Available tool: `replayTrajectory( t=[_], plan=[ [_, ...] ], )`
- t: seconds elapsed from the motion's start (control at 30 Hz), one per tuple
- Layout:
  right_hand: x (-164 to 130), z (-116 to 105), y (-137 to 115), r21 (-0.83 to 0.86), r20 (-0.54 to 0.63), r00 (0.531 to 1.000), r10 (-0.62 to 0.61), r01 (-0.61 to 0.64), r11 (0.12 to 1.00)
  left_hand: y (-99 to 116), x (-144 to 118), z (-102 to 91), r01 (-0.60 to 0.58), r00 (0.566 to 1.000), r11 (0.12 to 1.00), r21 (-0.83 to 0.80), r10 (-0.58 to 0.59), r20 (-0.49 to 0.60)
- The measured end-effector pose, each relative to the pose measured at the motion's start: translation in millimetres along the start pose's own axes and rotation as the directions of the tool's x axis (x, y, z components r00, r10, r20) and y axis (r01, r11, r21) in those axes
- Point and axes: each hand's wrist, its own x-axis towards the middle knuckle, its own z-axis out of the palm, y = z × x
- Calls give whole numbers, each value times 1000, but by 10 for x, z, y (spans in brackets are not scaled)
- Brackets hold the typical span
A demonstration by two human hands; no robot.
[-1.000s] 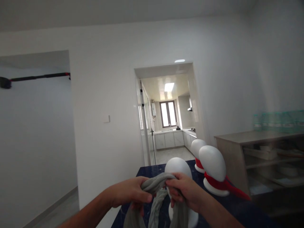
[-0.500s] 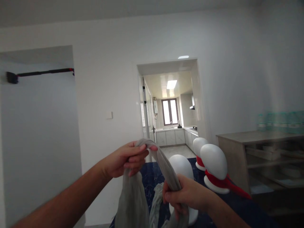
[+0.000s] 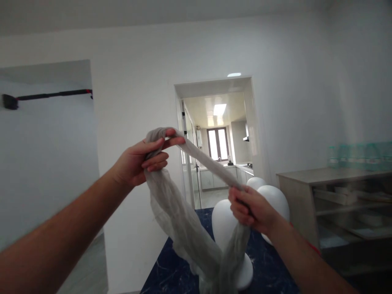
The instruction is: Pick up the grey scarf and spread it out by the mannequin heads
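A thin grey scarf point(image 3: 183, 216) is stretched between both hands above a dark blue marbled table point(image 3: 171, 273). My left hand point(image 3: 142, 161) is raised at head height and pinches one bunched part of it. My right hand point(image 3: 249, 208) is lower and to the right, closed around another part. The loose ends hang down in front of a bare white mannequin head point(image 3: 223, 222) standing on the table. Two more white mannequin heads point(image 3: 277, 200) stand behind my right hand; the red cloth on them is mostly hidden by my arm.
A grey shelf unit point(image 3: 333, 179) with blurred green bottles on top stands at the right. Straight ahead an open doorway point(image 3: 214, 139) leads to a white kitchen. A black bar point(image 3: 45, 96) is fixed across a wall recess at the left.
My left hand has lifted up and to the left with the scarf. My right hand has risen and moved right, so the scarf is now pulled taut between them.
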Motion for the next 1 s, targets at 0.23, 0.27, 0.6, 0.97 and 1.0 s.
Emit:
replayTrajectory(
  t=[0.23, 0.27, 0.6, 0.97, 1.0],
  plan=[
    [123, -347, -930, -53, 55, 994, -91, 94, 994, 164, 36, -451, 132, 990, 982, 136, -136, 25],
    [143, -363, -1017, -56, 75, 993, -91, 95, 994, 179, 49, -476, 148, 988, 977, 150, -154, 25],
    [236, -323, -966, -242, 112, 993, 21, 7, 970, 176, 124, -421, 209, 977, 976, 61, -211, 15],
    [307, -84, 179, -187, 354, 899, 259, -203, 961, -108, 364, 589, 151, 984, 982, -117, -161, -80],
    [304, 30, 293, -152, 342, 909, 239, -198, 968, -158, 390, 649, 100, 990, 986, -132, -112, -85]
  ],
)
